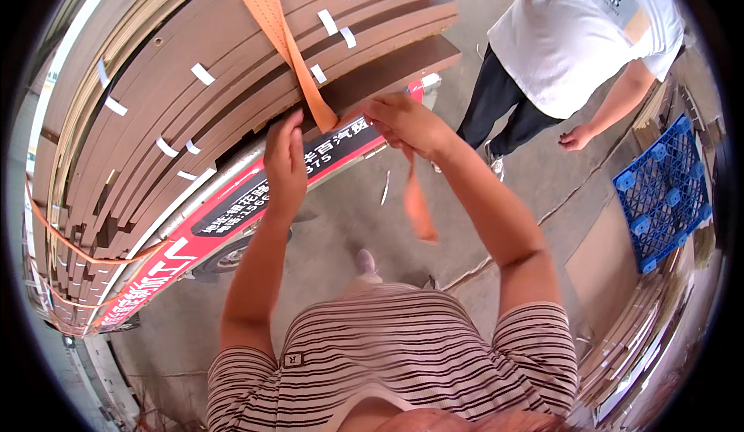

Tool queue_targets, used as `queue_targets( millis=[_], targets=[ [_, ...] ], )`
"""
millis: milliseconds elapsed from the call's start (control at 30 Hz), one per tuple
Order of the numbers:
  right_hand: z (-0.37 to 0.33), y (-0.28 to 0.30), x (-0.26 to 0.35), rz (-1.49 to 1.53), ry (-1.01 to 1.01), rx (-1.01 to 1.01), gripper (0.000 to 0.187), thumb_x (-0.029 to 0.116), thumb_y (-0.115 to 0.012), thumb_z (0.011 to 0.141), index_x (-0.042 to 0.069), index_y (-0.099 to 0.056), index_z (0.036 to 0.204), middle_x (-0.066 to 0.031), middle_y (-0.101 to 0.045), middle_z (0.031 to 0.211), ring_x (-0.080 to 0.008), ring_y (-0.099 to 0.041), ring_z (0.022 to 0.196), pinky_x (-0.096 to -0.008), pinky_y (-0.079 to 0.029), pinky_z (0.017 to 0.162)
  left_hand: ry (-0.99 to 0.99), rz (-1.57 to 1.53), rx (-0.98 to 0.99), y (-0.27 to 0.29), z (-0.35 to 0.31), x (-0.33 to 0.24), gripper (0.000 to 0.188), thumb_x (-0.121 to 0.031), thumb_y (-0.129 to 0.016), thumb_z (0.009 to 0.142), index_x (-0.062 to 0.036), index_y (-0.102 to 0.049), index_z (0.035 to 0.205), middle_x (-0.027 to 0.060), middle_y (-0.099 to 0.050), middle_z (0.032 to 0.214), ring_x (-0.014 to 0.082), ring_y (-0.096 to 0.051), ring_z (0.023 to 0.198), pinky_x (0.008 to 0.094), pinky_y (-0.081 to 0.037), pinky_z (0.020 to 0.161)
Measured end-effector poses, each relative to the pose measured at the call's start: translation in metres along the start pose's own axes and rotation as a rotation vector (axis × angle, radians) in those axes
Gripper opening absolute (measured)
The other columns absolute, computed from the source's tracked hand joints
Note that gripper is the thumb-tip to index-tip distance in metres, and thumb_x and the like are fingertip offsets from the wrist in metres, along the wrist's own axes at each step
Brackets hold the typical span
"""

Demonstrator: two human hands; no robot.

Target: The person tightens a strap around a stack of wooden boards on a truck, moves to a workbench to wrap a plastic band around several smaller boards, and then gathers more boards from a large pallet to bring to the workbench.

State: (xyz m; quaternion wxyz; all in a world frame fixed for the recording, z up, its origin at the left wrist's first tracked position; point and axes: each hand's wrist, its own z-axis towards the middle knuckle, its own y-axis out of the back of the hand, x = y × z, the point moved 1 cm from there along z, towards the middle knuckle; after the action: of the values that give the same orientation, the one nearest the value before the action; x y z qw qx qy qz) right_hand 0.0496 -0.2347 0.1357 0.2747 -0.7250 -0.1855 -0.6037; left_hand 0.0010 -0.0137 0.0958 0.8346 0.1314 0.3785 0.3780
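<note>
An orange strap (pixel 267 17) comes down over a stack of brown boards (pixel 232 75) loaded on a truck bed. My right hand (pixel 407 126) is closed on this strap beside the truck's side panel, and its loose tail (pixel 418 207) hangs below my fingers. To the left of the strap, my left hand (pixel 287 157) is raised close to the boards with its fingers stretched upward. I see nothing held in it. What the strap runs to at the bed's edge is partly hidden behind my hands.
The truck's red and black side panel (pixel 240 207) runs along the load. Another person (pixel 577 44) in a white shirt stands at the far right, one arm toward the boards. A blue plastic pallet (pixel 663 192) leans by stacked sheets on the right. Concrete floor (pixel 364 215) lies below.
</note>
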Motion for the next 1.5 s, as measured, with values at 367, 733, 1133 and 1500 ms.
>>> queue_targets(
  millis=[367, 733, 1133, 1500],
  targets=[
    [0.063, -0.021, -0.008, 0.315, 0.233, -0.026, 0.021, 0.017, -0.046, 0.091, 0.001, -0.050, 0.079, 0.0040, -0.034, 0.056, -0.0066, -0.029, 0.047, -0.0230, -0.023, 0.044, 0.706, -1.315, 0.179, -0.018, 0.020, 0.047, 0.023, -0.012, -0.047, 0.092, 0.0036, -0.058, 0.106, 0.0095, -0.061, 0.104, 0.0176, -0.055, 0.104, 0.0312, -0.041, 0.094],
    [0.063, -0.036, -0.005, 0.077, 0.206, -0.047, 0.018, 0.019, -0.048, 0.090, 0.005, -0.051, 0.079, 0.0036, -0.036, 0.063, -0.0067, -0.031, 0.056, -0.0220, -0.024, 0.051, 0.802, -0.872, 0.560, -0.005, 0.050, 0.010, 0.024, -0.020, -0.050, 0.094, -0.0052, -0.058, 0.110, 0.0002, -0.060, 0.104, 0.0081, -0.055, 0.093, 0.0241, -0.043, 0.083],
    [0.014, -0.018, -0.020, -0.355, 0.246, -0.266, 0.025, 0.012, -0.060, 0.086, 0.002, -0.056, 0.109, -0.0035, -0.056, 0.078, -0.0086, -0.052, 0.069, -0.0233, -0.042, 0.059, 0.659, -0.798, 0.287, -0.040, 0.035, 0.022, 0.024, -0.012, -0.040, 0.095, 0.0006, -0.053, 0.111, 0.0068, -0.059, 0.101, 0.0150, -0.058, 0.089, 0.0285, -0.047, 0.079],
    [0.050, -0.041, -0.041, -0.198, 0.389, -0.547, 0.027, 0.015, -0.056, 0.090, 0.002, -0.055, 0.114, -0.0017, -0.059, 0.077, -0.0057, -0.049, 0.068, -0.0196, -0.040, 0.061, 0.629, -0.953, 0.229, -0.035, 0.034, 0.034, 0.023, -0.009, -0.051, 0.091, -0.0033, -0.053, 0.113, 0.0028, -0.057, 0.104, 0.0111, -0.055, 0.090, 0.0280, -0.046, 0.079]
  ],
)
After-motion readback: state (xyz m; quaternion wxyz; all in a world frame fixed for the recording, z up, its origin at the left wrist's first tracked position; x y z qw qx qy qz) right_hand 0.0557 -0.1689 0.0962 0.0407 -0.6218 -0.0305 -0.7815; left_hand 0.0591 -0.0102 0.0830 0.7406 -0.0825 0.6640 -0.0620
